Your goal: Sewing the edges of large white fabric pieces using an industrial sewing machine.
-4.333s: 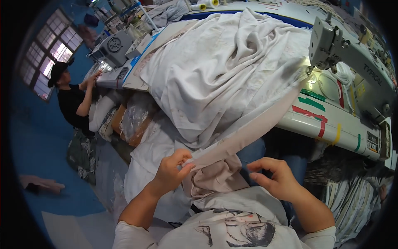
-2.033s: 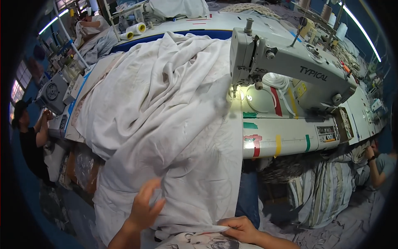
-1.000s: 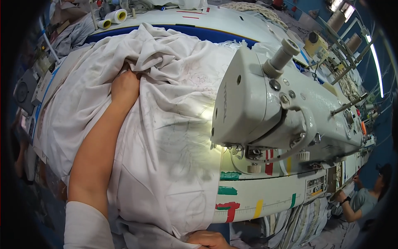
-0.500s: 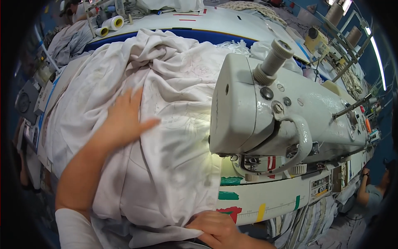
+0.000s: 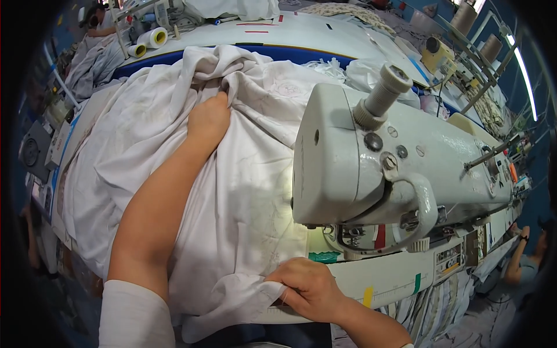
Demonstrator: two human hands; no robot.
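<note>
A large white fabric (image 5: pixel 145 145) lies heaped over the sewing table, in front of and left of a white sewing machine (image 5: pixel 371 162). My left hand (image 5: pixel 208 119) reaches far across the pile and grips a fold of the fabric near its far edge. My right hand (image 5: pixel 310 289) pinches the fabric's near edge on the table bed, just below and in front of the machine head. The lit needle area is partly hidden behind the machine's face.
Coloured tape marks (image 5: pixel 366 296) dot the table's front edge. Thread cones (image 5: pixel 152 37) and another pale cloth pile stand at the far left. A person (image 5: pixel 522 261) sits at lower right, and another works at the far top left. More machines line the right side.
My left hand has gone from lying flat on the fabric to reaching farther away and closing on a fold. My right hand stays at the near edge, now more in view.
</note>
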